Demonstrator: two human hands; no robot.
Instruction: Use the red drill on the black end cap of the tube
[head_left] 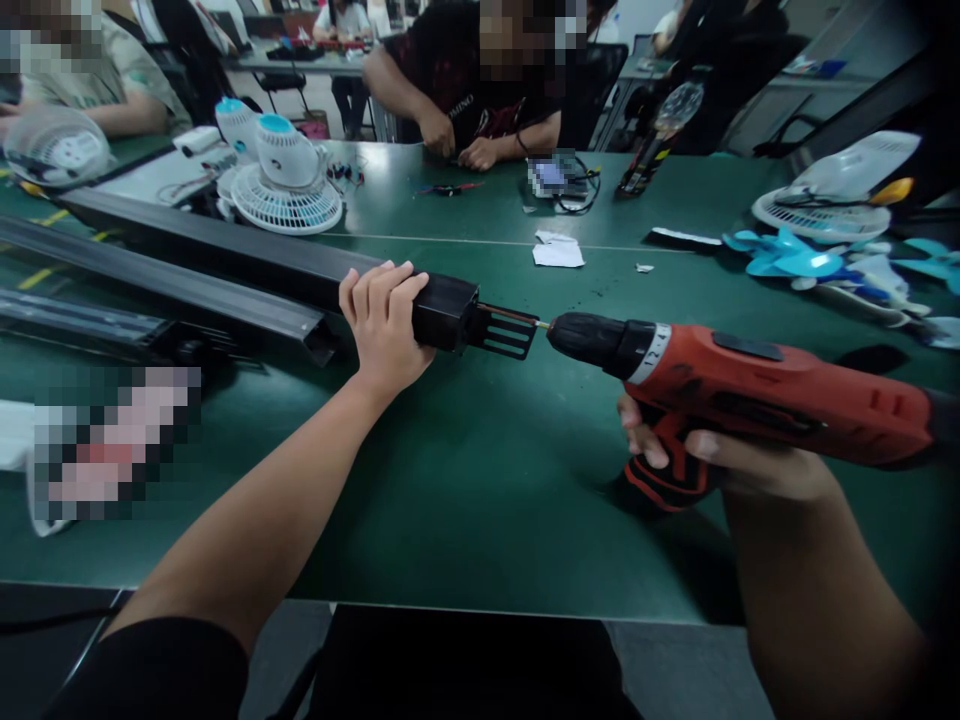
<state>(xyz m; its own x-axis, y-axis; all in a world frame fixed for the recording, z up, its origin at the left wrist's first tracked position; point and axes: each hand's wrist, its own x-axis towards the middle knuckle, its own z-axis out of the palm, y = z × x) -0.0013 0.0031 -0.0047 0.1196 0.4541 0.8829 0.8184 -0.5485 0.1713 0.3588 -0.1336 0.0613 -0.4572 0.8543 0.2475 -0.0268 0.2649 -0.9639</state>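
Observation:
My left hand [386,325] is closed over the end of a long black metal profile [285,250] that lies on the green table. A flat black slotted bracket [506,332] sticks out of the profile's end. In my right hand [720,460] is an orange and black cordless drill [772,385], held level with its chuck towards the bracket. The thin bit [543,324] in the chuck reaches the bracket's outer end; whether it touches a screw there I cannot tell.
More black profiles [165,275] lie at the left. White fan parts [289,180] stand behind them. Blue fan blades [787,253] and another fan grille [821,212] lie at the right. Paper scraps [557,250] are mid-table. Across the table, a person [465,100] works with both hands.

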